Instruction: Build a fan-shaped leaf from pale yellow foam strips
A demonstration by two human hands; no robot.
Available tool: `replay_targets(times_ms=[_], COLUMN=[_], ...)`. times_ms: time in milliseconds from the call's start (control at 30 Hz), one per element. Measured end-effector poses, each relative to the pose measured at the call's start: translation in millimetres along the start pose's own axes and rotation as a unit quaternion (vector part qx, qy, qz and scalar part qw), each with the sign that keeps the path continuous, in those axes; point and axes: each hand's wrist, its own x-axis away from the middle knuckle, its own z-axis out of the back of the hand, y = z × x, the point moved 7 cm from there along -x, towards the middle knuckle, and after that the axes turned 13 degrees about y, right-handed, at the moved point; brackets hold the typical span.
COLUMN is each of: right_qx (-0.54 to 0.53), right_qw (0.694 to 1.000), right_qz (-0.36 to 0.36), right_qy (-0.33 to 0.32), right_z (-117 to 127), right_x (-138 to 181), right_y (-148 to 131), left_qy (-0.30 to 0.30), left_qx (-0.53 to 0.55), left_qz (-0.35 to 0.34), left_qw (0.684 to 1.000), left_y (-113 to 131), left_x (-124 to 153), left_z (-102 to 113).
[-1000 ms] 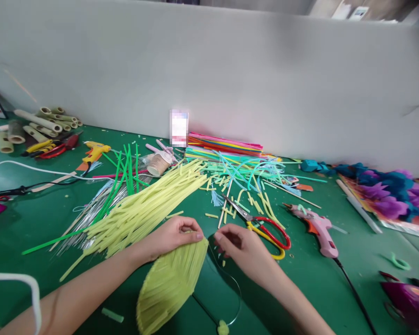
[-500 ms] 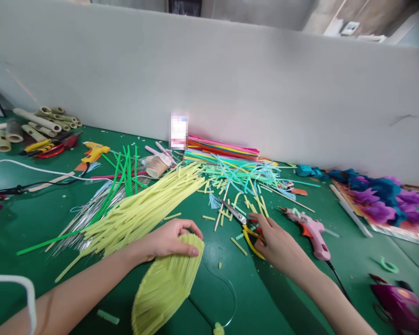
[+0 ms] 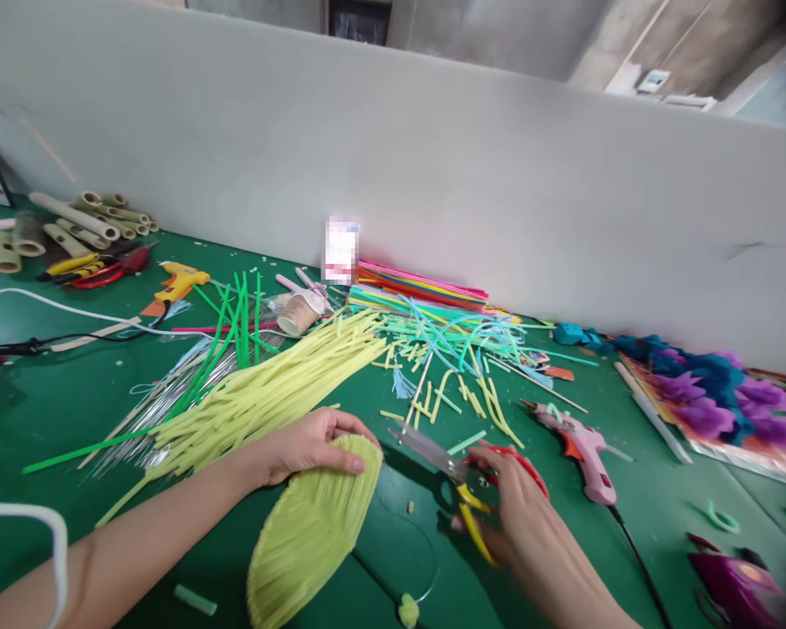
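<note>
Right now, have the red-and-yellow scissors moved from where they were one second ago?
Yes. Judged against the pink glue gun, the scissors have moved toward the wearer; the right hand now holds them.

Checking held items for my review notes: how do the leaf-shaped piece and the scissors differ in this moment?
The leaf-shaped piece is yellow-green throughout; the scissors mix silver, red and yellow.
The leaf-shaped piece is broad with a ridged surface; the scissors are narrow and metal-bladed.
The leaf-shaped piece is in the left hand; the scissors are in the right hand.
Shared: both are held.
</note>
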Motion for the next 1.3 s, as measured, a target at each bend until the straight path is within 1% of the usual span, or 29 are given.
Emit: replay_targets(times_ms=[67, 133, 200, 367, 467, 533, 633, 733, 800, 900, 1033, 1200, 1300], right_qx=[0.034, 0.041, 0.033, 0.031, 0.034, 0.033, 0.021, 0.003, -0.002, 0.0, -0.013, -0.052, -0.057], right_qw=[0.999, 0.998, 0.998, 0.994, 0.994, 0.994, 0.994, 0.996, 0.997, 0.997, 0.998, 0.995, 0.994], right_qz=[0.021, 0.034, 0.044, 0.104, 0.105, 0.107, 0.098, 0.067, 0.051, 0.047, 0.04, 0.016, 0.009], right_qy=[0.022, 0.027, 0.019, 0.009, 0.005, -0.009, -0.04, -0.06, -0.065, -0.06, -0.057, -0.083, -0.09], right_z=[1, 2, 4, 5, 3, 2, 0, -1, -2, -2, -1, 2, 3], right_x=[-1, -3, -6, -10, -12, -12, -13, -13, -12, -10, -10, -14, -16], right_y=[-1, -4, -7, -24, -25, -25, -25, -22, -21, -21, -21, -20, -18], left_qy=[0.004, 0.007, 0.014, 0.029, 0.018, 0.011, 0.012, 0.021, 0.022, 0.023, 0.025, 0.03, 0.029], left_qx=[0.014, 0.022, 0.018, -0.002, 0.005, 0.012, 0.02, 0.001, -0.016, -0.03, -0.032, -0.045, -0.028], left_qz=[0.01, 0.019, 0.017, 0.005, 0.003, 0.0, -0.002, -0.01, -0.018, -0.029, -0.02, -0.034, -0.034], left_qw=[1.0, 1.0, 1.0, 1.0, 1.0, 1.0, 1.0, 1.0, 0.999, 0.999, 0.999, 0.998, 0.999], left_y=[-1, -1, -1, -1, -1, -1, -1, -1, 0, 1, 1, 2, 4], left_x=[0, -1, -1, -3, -3, -2, -2, -3, -3, -2, -2, -1, -1], left_z=[1, 1, 2, 5, 4, 3, 3, 4, 5, 5, 4, 4, 3])
